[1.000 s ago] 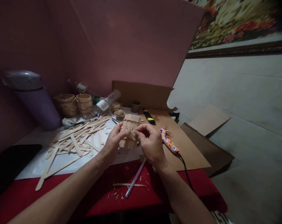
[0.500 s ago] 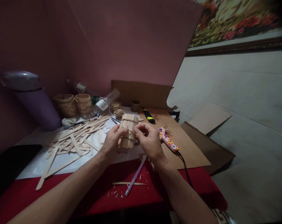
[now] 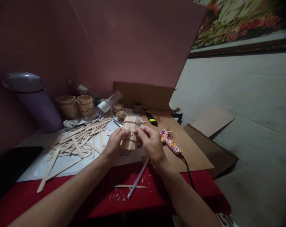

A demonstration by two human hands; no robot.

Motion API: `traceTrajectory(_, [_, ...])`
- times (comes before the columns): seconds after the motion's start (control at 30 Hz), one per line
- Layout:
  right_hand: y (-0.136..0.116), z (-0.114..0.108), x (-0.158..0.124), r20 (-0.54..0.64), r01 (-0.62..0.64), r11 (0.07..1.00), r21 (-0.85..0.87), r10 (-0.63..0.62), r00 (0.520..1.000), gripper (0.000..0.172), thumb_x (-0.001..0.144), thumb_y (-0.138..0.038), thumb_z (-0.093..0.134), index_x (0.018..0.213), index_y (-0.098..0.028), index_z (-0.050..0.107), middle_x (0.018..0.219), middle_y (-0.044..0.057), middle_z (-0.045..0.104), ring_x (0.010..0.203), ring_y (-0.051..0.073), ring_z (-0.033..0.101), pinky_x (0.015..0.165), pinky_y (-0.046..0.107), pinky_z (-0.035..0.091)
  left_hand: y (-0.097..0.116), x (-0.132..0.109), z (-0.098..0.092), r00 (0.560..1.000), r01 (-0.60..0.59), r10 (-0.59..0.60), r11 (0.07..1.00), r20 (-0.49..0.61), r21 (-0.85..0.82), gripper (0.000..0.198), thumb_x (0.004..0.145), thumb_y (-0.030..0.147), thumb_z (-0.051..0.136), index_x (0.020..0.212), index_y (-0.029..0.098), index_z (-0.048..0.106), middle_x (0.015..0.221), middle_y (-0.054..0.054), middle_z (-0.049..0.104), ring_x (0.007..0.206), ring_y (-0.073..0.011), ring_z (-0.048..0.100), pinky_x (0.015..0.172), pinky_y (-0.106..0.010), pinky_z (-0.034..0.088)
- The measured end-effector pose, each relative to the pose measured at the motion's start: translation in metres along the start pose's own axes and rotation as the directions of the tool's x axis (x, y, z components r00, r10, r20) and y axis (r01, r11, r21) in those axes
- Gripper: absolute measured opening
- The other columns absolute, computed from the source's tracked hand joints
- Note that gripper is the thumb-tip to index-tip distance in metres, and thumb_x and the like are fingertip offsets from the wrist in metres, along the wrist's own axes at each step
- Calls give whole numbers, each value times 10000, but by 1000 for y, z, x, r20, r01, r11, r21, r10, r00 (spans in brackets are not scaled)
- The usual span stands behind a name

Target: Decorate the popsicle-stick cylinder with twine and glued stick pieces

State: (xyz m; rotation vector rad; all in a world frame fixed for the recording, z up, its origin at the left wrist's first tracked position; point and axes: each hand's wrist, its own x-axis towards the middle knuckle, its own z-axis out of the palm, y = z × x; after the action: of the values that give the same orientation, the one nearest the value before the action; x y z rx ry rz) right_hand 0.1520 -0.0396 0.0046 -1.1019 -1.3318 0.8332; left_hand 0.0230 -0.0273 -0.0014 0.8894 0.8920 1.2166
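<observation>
Thumb and forefinger of the right hand (image 3: 152, 143) are drawn narrow at the right edge of the stick barrel (image 3: 131, 136); whether they pinch anything small, I cannot tell. The left hand (image 3: 113, 142) holds the barrel's left side, thumb across its front. Pressing too hard there could spring a slat or shift the twine band (image 3: 129, 122). Right of the fingers lies a flowered glue gun (image 3: 171, 144); a forearm sweep could drag its cord (image 3: 188, 171). Left of them, loose craft sticks (image 3: 76, 145)
</observation>
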Motion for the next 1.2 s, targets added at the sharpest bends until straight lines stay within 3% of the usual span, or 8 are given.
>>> traceTrajectory(0.23, [-5,1,0,-22,-17,999,-28,16,1000,228,732,-396,637,673,-179,603,611,-11,559,578,130,494,559,263,421,0,-1,1,1000,-14,14,1000,11,3,335,634,376,731,844,171,569,674,16,586,549,-138,552,485,-248,480])
traceTrajectory(0.57, [3,-4,10,-4,-245,949,200,251,968,275,590,-422,714,597,-162,625,480,-58,502,445,76,380,448,223,311,5,-6,5,998,56,-56,998,20,15,361,643,410,729,876,182,573,720,3,600,562,-159,577,487,-280,493])
traceTrajectory(0.9, [3,-4,10,39,-264,925,274,263,964,295,601,-427,727,627,-163,597,499,-70,479,442,64,378,437,210,307,2,-1,0,998,17,-17,1000,61,4,413,628,380,761,935,167,587,730,-16,635,557,-162,592,487,-277,501])
traceTrajectory(1.03, [6,-5,13,-101,-184,938,293,222,970,233,646,-374,696,694,-163,609,618,-26,576,529,87,497,465,203,413,4,4,-5,1000,-17,18,999,14,-52,367,650,351,732,929,158,590,731,-23,630,563,-167,597,476,-286,516])
traceTrajectory(1.2, [16,-4,21,-218,-97,963,253,154,964,181,676,-338,655,696,-186,558,705,22,665,571,114,576,488,221,479,13,16,-18,985,-119,98,981,-139,-155,319,640,295,702,906,151,602,763,-27,623,599,-161,609,513,-291,551])
